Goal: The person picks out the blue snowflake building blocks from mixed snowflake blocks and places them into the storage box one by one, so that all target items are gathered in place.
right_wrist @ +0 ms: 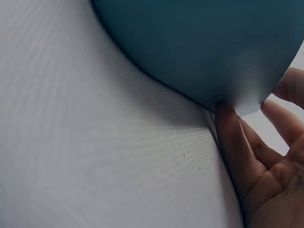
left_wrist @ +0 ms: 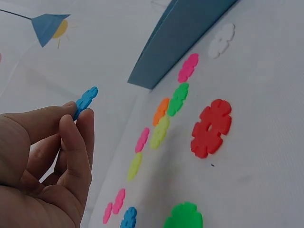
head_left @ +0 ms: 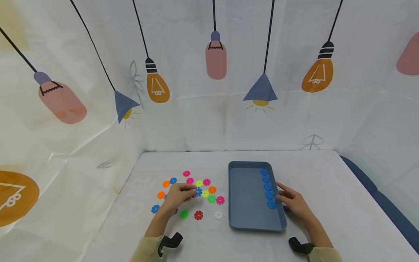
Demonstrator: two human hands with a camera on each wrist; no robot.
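Note:
My left hand (head_left: 178, 196) pinches a blue flower-shaped disc (left_wrist: 85, 102) between thumb and fingers, lifted clear of the table in the left wrist view. Below and around it lie loose notched discs, including a red disc (head_left: 198, 215), a green disc (head_left: 184, 214), a white disc (head_left: 219, 215) and a pink disc (head_left: 220, 200). A blue-grey tray (head_left: 247, 203) stands right of them, several blue discs (head_left: 267, 187) lined up along its right side. My right hand (head_left: 296, 205) holds that side, with fingertips at the rim and against the outer wall (right_wrist: 190, 52).
The white table (head_left: 327, 174) reaches back to a white fabric wall (head_left: 196, 123) printed with hanging lamps. Blue furniture (head_left: 376, 185) shows beyond the table's right edge. Orange discs (head_left: 161, 195) and another blue disc (head_left: 155, 209) lie farthest left in the loose group.

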